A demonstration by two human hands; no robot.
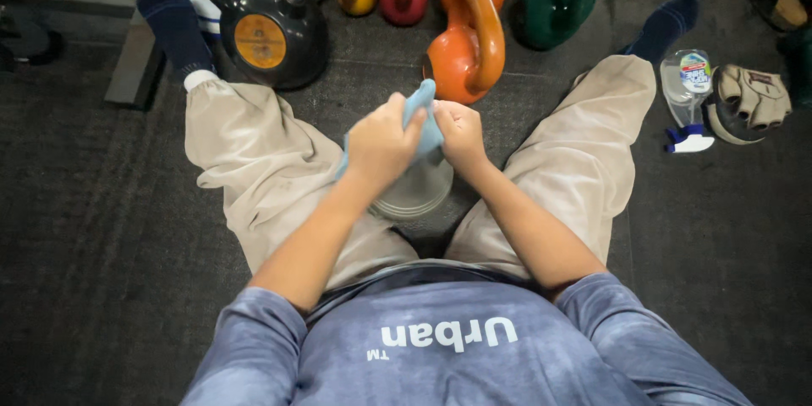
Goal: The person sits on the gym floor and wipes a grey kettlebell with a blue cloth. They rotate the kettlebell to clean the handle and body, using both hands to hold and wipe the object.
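One head-worn camera looks steeply down from close above the seated person's lap [423, 228], facing forward across the dark floor [85, 228] towards a row of kettlebells [465, 42].

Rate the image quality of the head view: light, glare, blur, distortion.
Head view: soft even light, dim dark floor; glare on the black round kettlebell; both hands, left hand and right hand, slightly soft around the light blue cloth; wide-angle lens bends the edges.
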